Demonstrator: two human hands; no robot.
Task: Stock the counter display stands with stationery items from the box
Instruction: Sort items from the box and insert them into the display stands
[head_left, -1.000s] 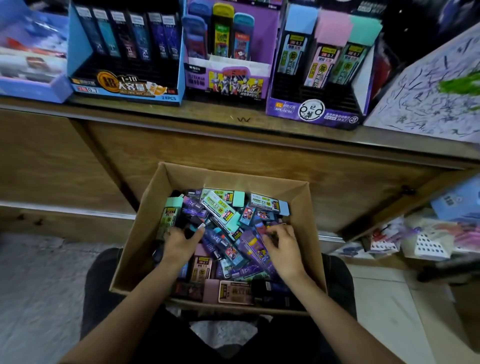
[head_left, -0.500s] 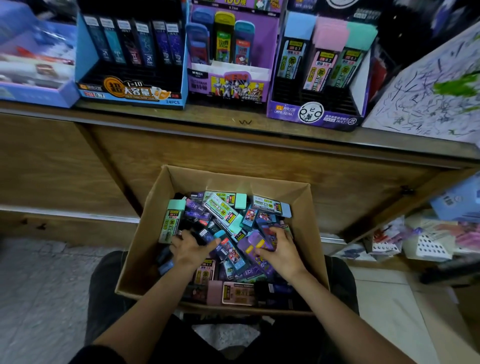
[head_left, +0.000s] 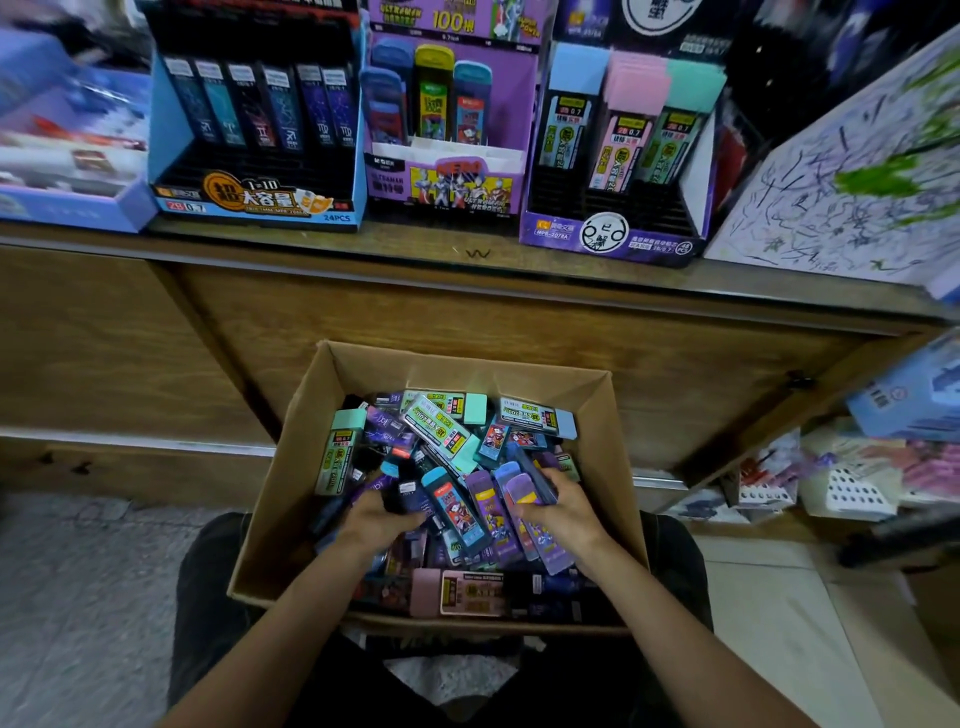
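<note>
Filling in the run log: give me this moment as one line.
stage: picking from cardboard box | left hand: grips dark case | right hand: grips purple cases | display stands: part-filled

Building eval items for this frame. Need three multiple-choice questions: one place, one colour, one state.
1. Where does the cardboard box sit?
A) on a shelf
B) on the person's lap
C) on a chair

2. What colour is the display stand holding the dark constellation cases?
A) blue
B) red
C) yellow

3. What is the right hand doing?
A) lying flat on the floor
B) gripping purple cases
C) hanging empty

Answers:
1 B: dark trouser legs show under the box on both sides.
2 A: its side walls and front panel are blue.
3 B: it is curled round purple cases inside the box.
</note>
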